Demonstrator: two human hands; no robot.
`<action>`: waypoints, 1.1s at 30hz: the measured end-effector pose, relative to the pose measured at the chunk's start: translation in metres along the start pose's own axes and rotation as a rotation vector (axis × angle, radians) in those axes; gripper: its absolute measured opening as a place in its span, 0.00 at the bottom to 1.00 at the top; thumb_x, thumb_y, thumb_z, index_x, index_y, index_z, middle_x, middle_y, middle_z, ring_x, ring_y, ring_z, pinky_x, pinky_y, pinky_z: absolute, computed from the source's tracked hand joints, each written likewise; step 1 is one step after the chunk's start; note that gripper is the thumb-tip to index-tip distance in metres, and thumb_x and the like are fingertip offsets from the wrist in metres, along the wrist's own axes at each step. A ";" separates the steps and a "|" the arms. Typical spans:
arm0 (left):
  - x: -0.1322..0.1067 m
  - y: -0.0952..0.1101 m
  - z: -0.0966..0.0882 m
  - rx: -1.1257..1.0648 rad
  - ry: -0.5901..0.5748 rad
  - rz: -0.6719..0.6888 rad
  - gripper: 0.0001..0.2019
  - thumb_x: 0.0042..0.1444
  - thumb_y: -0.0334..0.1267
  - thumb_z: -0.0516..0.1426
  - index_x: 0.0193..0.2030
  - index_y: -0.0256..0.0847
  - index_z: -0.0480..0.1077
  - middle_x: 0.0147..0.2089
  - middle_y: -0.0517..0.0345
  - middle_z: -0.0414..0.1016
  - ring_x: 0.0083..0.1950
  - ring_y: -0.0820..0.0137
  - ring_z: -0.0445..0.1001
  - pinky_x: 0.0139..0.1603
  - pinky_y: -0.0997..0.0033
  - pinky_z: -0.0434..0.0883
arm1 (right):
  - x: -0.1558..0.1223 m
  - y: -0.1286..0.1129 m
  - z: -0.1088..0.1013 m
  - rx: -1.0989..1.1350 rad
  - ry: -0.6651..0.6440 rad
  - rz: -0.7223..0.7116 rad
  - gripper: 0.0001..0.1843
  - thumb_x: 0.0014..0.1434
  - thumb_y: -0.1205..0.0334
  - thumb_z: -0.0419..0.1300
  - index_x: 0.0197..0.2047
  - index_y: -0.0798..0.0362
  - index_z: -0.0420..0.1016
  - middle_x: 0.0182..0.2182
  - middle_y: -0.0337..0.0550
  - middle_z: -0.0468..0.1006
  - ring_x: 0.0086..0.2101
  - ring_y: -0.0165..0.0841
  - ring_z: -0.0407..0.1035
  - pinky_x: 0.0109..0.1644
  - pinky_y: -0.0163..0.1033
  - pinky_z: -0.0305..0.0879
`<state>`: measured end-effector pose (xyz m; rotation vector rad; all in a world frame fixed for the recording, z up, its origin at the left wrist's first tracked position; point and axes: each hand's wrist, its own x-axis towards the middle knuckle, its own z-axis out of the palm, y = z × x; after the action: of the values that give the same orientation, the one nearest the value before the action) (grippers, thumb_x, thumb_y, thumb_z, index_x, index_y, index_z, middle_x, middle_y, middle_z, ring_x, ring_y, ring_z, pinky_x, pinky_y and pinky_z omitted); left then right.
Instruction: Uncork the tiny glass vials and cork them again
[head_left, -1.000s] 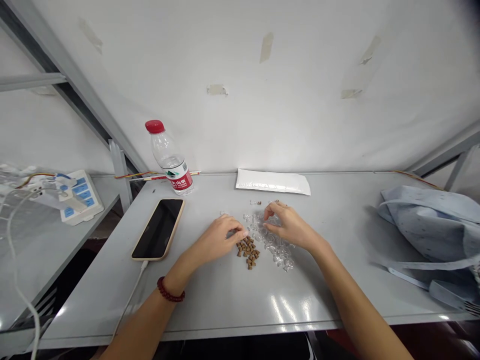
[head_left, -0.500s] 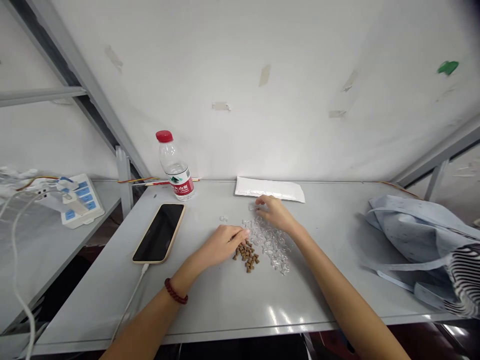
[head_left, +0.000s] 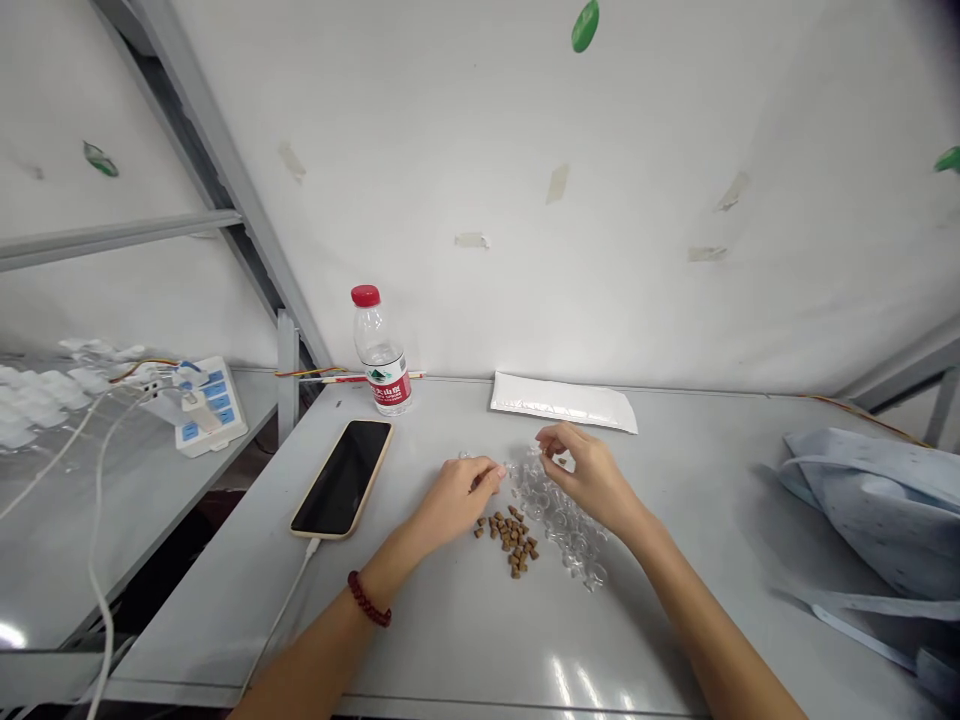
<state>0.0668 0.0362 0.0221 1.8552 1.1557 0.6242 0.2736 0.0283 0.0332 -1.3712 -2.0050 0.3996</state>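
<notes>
Clear plastic beads (head_left: 559,515), strewn far-left to near-right; right hand (head_left: 589,475) nearer, narrowly pinched; left hand (head_left: 457,497) curled; any hold unclear.

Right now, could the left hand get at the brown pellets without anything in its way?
Probably yes: the left hand sits right beside the brown pellets, and nothing stands between them. The clear plastic pieces lie on the pellets' far side, toward the right hand.
</notes>
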 end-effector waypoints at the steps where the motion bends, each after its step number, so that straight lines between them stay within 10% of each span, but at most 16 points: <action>1: 0.000 0.000 0.000 -0.026 -0.005 -0.012 0.18 0.60 0.48 0.48 0.28 0.38 0.69 0.27 0.58 0.71 0.26 0.72 0.65 0.28 0.72 0.63 | -0.002 -0.006 -0.001 0.017 -0.012 -0.008 0.09 0.57 0.70 0.52 0.41 0.51 0.66 0.35 0.43 0.73 0.34 0.32 0.69 0.39 0.39 0.66; 16: -0.002 0.011 -0.001 -0.418 -0.182 -0.162 0.16 0.58 0.47 0.55 0.34 0.33 0.73 0.28 0.55 0.74 0.25 0.73 0.71 0.28 0.72 0.70 | -0.016 -0.032 0.017 0.100 -0.134 -0.047 0.20 0.61 0.72 0.51 0.56 0.48 0.59 0.39 0.43 0.76 0.39 0.34 0.71 0.42 0.41 0.69; 33: -0.005 0.013 -0.014 -0.233 -0.004 -0.220 0.07 0.49 0.39 0.56 0.28 0.37 0.72 0.24 0.59 0.74 0.27 0.70 0.72 0.29 0.72 0.68 | -0.016 -0.017 0.013 -0.124 -0.039 -0.214 0.08 0.62 0.70 0.53 0.44 0.54 0.71 0.32 0.46 0.77 0.34 0.36 0.69 0.37 0.40 0.66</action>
<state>0.0607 0.0346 0.0405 1.5096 1.2103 0.6012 0.2567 0.0080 0.0282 -1.2128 -2.2138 0.2099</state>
